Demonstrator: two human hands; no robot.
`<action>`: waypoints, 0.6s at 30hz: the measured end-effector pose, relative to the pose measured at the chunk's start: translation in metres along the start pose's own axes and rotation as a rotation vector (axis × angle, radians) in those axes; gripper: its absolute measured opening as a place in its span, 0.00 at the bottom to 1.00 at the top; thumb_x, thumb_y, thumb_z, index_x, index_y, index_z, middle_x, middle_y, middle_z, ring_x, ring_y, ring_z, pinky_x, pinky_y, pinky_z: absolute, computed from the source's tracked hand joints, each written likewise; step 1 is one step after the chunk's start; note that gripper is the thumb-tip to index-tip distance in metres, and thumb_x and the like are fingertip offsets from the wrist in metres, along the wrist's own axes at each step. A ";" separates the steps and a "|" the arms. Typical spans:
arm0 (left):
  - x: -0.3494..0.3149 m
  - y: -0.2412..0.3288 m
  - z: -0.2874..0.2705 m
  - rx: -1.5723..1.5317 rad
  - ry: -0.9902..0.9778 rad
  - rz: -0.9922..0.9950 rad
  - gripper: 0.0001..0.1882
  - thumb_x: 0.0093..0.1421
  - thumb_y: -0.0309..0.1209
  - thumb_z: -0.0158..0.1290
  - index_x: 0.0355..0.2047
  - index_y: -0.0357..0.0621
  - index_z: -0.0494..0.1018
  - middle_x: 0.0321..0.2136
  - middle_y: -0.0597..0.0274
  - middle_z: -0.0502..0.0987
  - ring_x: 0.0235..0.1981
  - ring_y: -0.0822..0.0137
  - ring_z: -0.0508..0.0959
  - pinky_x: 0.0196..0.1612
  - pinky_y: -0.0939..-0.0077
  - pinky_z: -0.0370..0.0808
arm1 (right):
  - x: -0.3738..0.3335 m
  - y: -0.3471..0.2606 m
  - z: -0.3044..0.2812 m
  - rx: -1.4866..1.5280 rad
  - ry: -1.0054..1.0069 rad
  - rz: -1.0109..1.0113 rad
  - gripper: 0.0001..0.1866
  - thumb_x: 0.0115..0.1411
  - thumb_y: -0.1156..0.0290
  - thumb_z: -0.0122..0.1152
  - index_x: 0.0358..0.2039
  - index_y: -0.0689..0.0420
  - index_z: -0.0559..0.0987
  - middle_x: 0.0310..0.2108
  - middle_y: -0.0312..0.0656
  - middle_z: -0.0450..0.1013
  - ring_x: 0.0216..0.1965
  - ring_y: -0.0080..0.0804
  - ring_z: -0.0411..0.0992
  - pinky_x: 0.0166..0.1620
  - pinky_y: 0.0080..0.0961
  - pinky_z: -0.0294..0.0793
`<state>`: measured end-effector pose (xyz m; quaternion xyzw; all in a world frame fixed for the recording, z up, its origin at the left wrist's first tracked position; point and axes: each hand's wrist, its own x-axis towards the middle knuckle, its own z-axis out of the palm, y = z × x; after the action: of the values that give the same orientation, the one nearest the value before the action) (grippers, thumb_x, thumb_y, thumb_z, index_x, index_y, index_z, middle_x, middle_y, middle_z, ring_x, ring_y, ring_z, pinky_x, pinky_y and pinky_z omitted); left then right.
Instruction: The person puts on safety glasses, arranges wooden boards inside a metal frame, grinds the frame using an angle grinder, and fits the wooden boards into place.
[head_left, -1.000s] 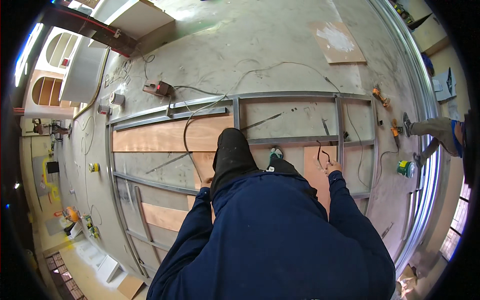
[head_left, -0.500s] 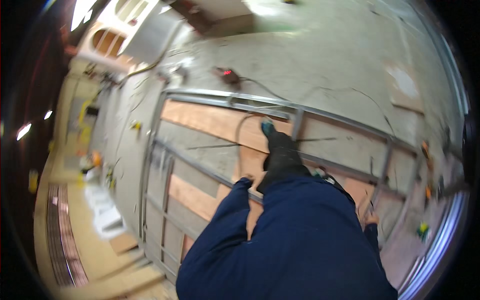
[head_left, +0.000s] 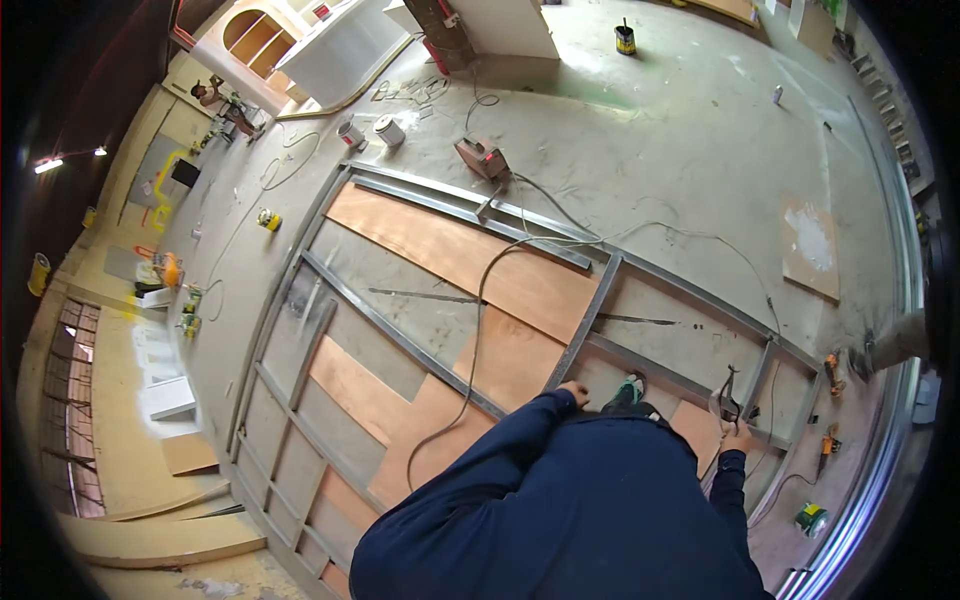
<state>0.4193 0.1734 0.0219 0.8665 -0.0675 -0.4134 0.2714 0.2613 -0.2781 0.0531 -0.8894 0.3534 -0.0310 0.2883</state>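
Observation:
My right hand [head_left: 738,437] is closed round a dark clamp-like tool [head_left: 729,398] with thin prongs and a pale curved piece, held over the frame's right part. My left hand [head_left: 574,393] looks curled, close to the lower end of a crossbar [head_left: 585,325]; what it grips, if anything, is too small to make out. Under both hands lies a large grey metal frame [head_left: 370,312] of welded-looking bars, flat on the floor. Orange-brown plywood sheets [head_left: 440,262] lie within its bays. Below my torso one shoe [head_left: 631,386] shows between the bars.
A boxy brown machine [head_left: 482,158] with a red light stands beyond the frame. From it a cable [head_left: 478,330] crosses the sheets. Paint cans [head_left: 388,130], a corded power tool [head_left: 828,445], a green tin [head_left: 811,518] and a board [head_left: 811,248] lie about. Far left, another person [head_left: 225,103] bends.
My view has shifted over the frame and is sharper. My left hand has come right, from beside the cable to the crossbar. My leg has drawn back from the far bar. The right hand stays low right.

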 end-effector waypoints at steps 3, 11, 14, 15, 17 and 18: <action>-0.021 -0.061 0.022 0.061 -0.130 -0.016 0.29 0.43 0.47 0.55 0.44 0.44 0.73 0.44 0.54 0.74 0.43 0.54 0.74 0.49 0.69 0.69 | -0.053 -0.093 -0.022 0.031 0.113 -0.183 0.11 0.57 0.69 0.51 0.39 0.56 0.76 0.30 0.49 0.74 0.28 0.42 0.74 0.34 0.29 0.71; -0.140 -0.123 0.038 -0.089 -0.346 -0.122 0.30 0.49 0.53 0.54 0.41 0.38 0.73 0.38 0.44 0.75 0.41 0.51 0.75 0.44 0.64 0.71 | -0.191 -0.231 -0.032 0.240 -0.132 -0.448 0.10 0.58 0.73 0.49 0.40 0.58 0.72 0.27 0.49 0.73 0.30 0.43 0.74 0.34 0.29 0.72; -0.173 -0.102 0.034 -0.004 -0.317 -0.074 0.33 0.51 0.56 0.52 0.45 0.39 0.70 0.34 0.43 0.76 0.40 0.53 0.75 0.42 0.67 0.71 | -0.222 -0.234 -0.026 0.279 -0.214 -0.425 0.07 0.58 0.76 0.48 0.38 0.61 0.69 0.27 0.47 0.73 0.30 0.36 0.73 0.34 0.26 0.71; -0.186 -0.088 0.025 0.010 -0.337 -0.053 0.33 0.51 0.56 0.52 0.45 0.39 0.70 0.34 0.43 0.76 0.40 0.53 0.75 0.42 0.67 0.71 | -0.230 -0.232 -0.028 0.232 -0.266 -0.447 0.06 0.58 0.78 0.47 0.37 0.62 0.68 0.28 0.44 0.74 0.31 0.28 0.73 0.36 0.22 0.71; -0.201 -0.057 0.000 -0.291 -0.134 0.177 0.35 0.52 0.49 0.54 0.54 0.40 0.61 0.34 0.46 0.74 0.37 0.58 0.75 0.39 0.70 0.72 | -0.239 -0.249 -0.042 0.273 -0.250 -0.435 0.04 0.58 0.78 0.47 0.35 0.61 0.67 0.28 0.44 0.74 0.30 0.28 0.73 0.35 0.21 0.71; -0.202 -0.051 0.002 -0.522 -0.046 0.299 0.36 0.52 0.45 0.56 0.56 0.41 0.57 0.37 0.49 0.72 0.37 0.62 0.74 0.37 0.72 0.72 | -0.242 -0.255 -0.045 0.326 -0.249 -0.482 0.05 0.57 0.77 0.49 0.35 0.61 0.68 0.27 0.47 0.73 0.29 0.35 0.74 0.33 0.25 0.71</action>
<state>0.2811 0.2850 0.1318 0.7385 -0.0918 -0.3917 0.5411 0.2242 0.0047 0.2628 -0.8867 0.0850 -0.0456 0.4523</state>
